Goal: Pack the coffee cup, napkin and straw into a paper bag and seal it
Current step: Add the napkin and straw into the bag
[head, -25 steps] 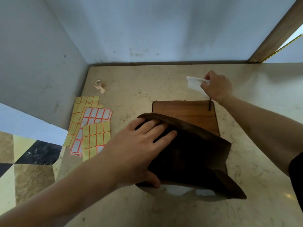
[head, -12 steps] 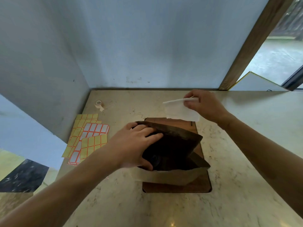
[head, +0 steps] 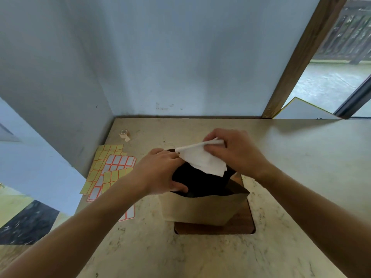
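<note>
A brown paper bag (head: 198,209) stands upright on a dark wooden board (head: 244,225), its mouth open and its inside dark. My left hand (head: 160,171) grips the bag's left rim, thumb inside. My right hand (head: 234,152) holds a white napkin (head: 202,159) over the open mouth, the napkin's lower corner hanging just inside. The cup and the straw are not visible; I cannot tell what lies in the bag.
Sheets of yellow and white stickers with orange borders (head: 108,171) lie to the left of the bag. A small roll of tape (head: 124,134) sits near the back left corner. Walls close the marble counter (head: 301,177) at the back and left.
My right hand has carried the napkin from the back of the counter to over the bag's mouth. The bag has been stood upright and its mouth pulled open.
</note>
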Tool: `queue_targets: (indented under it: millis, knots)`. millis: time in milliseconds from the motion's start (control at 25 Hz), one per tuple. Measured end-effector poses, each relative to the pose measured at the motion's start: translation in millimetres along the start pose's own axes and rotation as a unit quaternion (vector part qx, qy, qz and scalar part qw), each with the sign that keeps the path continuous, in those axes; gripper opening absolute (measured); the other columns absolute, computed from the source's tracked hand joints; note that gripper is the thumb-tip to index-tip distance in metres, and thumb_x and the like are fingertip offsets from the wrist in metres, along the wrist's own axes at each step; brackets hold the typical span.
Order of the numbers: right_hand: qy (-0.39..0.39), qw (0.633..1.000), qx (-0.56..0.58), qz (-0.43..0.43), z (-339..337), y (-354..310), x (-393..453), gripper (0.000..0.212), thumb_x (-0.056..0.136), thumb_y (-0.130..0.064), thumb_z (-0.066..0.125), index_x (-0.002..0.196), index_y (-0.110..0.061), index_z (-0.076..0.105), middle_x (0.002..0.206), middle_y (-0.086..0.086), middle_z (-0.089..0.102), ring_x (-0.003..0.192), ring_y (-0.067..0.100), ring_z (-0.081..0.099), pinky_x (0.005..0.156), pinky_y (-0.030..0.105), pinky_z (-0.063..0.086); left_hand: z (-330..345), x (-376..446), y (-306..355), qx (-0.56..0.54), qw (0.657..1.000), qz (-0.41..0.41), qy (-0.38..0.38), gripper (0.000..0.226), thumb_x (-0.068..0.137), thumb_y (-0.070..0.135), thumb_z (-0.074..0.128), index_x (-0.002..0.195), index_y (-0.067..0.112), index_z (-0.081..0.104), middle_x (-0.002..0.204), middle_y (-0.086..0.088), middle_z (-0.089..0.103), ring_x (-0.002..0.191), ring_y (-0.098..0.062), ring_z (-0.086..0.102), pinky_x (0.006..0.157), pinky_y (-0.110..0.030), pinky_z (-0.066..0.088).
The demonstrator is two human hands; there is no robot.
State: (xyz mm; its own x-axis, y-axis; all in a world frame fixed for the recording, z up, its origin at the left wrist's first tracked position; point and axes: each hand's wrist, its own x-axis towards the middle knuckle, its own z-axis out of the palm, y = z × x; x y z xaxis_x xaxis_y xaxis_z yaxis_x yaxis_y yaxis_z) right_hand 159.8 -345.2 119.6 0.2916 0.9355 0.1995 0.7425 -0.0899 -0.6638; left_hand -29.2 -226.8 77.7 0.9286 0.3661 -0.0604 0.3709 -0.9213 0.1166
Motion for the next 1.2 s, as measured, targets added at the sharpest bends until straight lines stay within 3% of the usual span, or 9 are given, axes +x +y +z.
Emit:
queue_targets:
  millis: [160, 320, 560, 720, 880, 1080, 1200]
  knots:
    - [-0.143, 0.978, -0.151, -0.031, 11, -2, -10, 0.014, 0.088, -0.022, 0.057, 0.097, -0.029, 0.065, 0.086, -0.010, 0.067, 0.076, 0.006, 0.061, 0.065, 0.024, 0.054, 3, -3, -2, 0.037, 0.999, -0.004, -0.037, 0.081, 0.068, 0.078, 0.054, 0.136, 0.034, 0.045, 0.138, 0.009, 0.052, 0.137, -0.017, 0.034, 0.115, -0.049, -0.006]
    - [-0.219, 0.920, -0.324, -0.035, 23, 2, -11, 0.009, 0.091, -0.020, 0.053, 0.095, -0.026, 0.058, 0.075, -0.007, 0.055, 0.071, 0.012, 0.054, 0.062, 0.027, 0.047, 5, -3, 0, 0.082, 0.994, 0.007, -0.071, 0.091, 0.062, 0.086, 0.048, 0.136, 0.033, 0.044, 0.142, 0.008, 0.048, 0.143, -0.020, 0.022, 0.109, -0.052, -0.023]
    - [-0.270, 0.870, -0.412, -0.025, 48, -1, 0, 0.012, 0.087, -0.018, 0.058, 0.096, -0.016, 0.065, 0.064, -0.002, 0.043, 0.065, 0.020, 0.052, 0.055, 0.032, 0.042, 8, -6, 4, 0.126, 0.989, 0.032, -0.065, 0.100, 0.060, 0.088, 0.044, 0.142, 0.031, 0.037, 0.148, 0.004, 0.041, 0.145, -0.023, 0.016, 0.107, -0.056, -0.027]
    - [-0.315, 0.814, -0.487, 0.026, 67, 9, 1, 0.012, 0.089, -0.018, 0.059, 0.099, -0.016, 0.065, 0.065, 0.000, 0.044, 0.062, 0.020, 0.048, 0.051, 0.032, 0.039, 10, -6, 8, 0.137, 0.987, 0.046, -0.067, 0.105, 0.060, 0.089, 0.044, 0.144, 0.028, 0.033, 0.148, 0.001, 0.041, 0.144, -0.023, 0.017, 0.109, -0.056, -0.024]
    - [-0.310, 0.838, -0.433, 0.120, 85, 31, 1, 0.018, 0.090, -0.009, 0.052, 0.100, -0.012, 0.066, 0.073, 0.004, 0.051, 0.062, 0.021, 0.046, 0.056, 0.034, 0.041, 10, -5, 10, 0.140, 0.986, 0.064, -0.057, 0.111, 0.058, 0.088, 0.049, 0.145, 0.022, 0.032, 0.145, -0.003, 0.044, 0.140, -0.025, 0.026, 0.113, -0.049, -0.019]
    - [-0.260, 0.881, -0.277, 0.283, 101, 53, 14, 0.008, 0.091, -0.020, 0.056, 0.096, -0.015, 0.058, 0.086, 0.006, 0.051, 0.083, 0.025, 0.055, 0.069, 0.035, 0.045, 12, 4, 11, 0.140, 0.985, 0.067, -0.072, 0.118, 0.055, 0.088, 0.053, 0.149, 0.021, 0.024, 0.149, -0.007, 0.039, 0.140, -0.027, 0.027, 0.115, -0.045, -0.009]
    - [-0.230, 0.885, -0.195, 0.356, 121, 61, 19, 0.003, 0.091, -0.017, 0.055, 0.093, -0.016, 0.052, 0.097, 0.010, 0.055, 0.086, 0.024, 0.053, 0.075, 0.034, 0.045, 11, 8, 8, 0.143, 0.984, 0.063, -0.080, 0.120, 0.055, 0.089, 0.053, 0.149, 0.021, 0.022, 0.152, -0.007, 0.036, 0.141, -0.028, 0.024, 0.115, -0.046, -0.009]
